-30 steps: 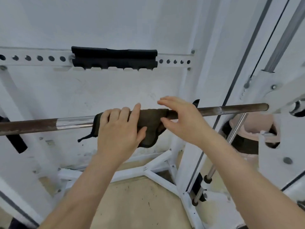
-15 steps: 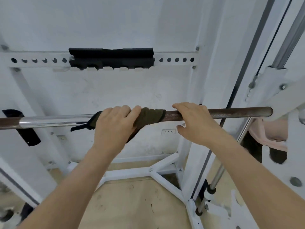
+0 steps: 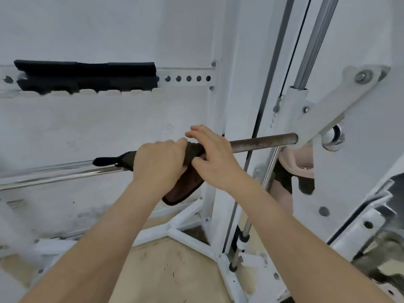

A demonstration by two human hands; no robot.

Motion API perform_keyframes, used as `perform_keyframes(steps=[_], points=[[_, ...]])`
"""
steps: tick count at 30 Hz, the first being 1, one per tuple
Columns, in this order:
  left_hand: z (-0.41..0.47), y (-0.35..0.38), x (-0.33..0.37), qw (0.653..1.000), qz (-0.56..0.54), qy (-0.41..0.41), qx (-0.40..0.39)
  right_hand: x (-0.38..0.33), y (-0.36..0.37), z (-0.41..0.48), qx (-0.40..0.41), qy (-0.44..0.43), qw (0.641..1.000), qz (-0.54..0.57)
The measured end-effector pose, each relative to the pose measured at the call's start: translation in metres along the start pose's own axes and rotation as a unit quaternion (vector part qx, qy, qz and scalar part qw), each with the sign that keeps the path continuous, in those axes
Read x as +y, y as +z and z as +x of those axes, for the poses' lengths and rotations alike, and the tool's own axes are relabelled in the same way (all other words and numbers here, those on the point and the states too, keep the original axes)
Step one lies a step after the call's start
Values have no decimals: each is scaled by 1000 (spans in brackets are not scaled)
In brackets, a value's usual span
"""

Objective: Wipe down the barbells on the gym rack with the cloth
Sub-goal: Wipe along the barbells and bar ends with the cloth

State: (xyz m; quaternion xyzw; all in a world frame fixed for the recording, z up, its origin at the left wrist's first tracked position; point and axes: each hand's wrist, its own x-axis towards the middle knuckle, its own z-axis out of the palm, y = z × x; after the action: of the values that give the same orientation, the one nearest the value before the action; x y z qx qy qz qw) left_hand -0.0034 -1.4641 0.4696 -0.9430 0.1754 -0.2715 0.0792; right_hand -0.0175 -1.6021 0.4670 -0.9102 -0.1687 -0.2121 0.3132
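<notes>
A barbell runs across the view, chrome on the left [image 3: 54, 171] and rusty brown on the right [image 3: 262, 143], where its end meets a white bracket. A dark olive cloth [image 3: 185, 184] is wrapped over the bar at the middle, with one flap hanging below and a black tag sticking out to the left. My left hand [image 3: 159, 165] grips the cloth around the bar. My right hand [image 3: 216, 162] sits right beside it. Its fingers arch loosely over the top of the bar and its thumb touches the hanging cloth.
A white rack upright [image 3: 220, 106] stands just behind my right hand. A black pad [image 3: 87, 76] sits on a perforated crossbar above. Steel guide rods [image 3: 314, 40] and a pinkish weight plate [image 3: 295, 160] are at the right. The white base frame [image 3: 175, 232] lies on a wooden floor.
My right hand let go of the bare bar and slid left against my left hand, fingers lifted. The cloth's lower flap now hangs loose. The view shifted right.
</notes>
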Motion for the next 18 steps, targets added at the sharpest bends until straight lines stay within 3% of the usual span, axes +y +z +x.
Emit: perform_keyframes(steps=[2,5,11,18], points=[[-22,6,-28,998,2,42,52,-4,10,-11,0,-15,998,-67],[-57,13,-73,994,20,7,103,-19,23,-23,11,-41,993,-113],[-38,14,-65,996,-2,-87,-5,-3,16,-33,43,-15,988,-150],[7,5,17,999,5,-40,-4,16,0,-29,99,37,994,37]])
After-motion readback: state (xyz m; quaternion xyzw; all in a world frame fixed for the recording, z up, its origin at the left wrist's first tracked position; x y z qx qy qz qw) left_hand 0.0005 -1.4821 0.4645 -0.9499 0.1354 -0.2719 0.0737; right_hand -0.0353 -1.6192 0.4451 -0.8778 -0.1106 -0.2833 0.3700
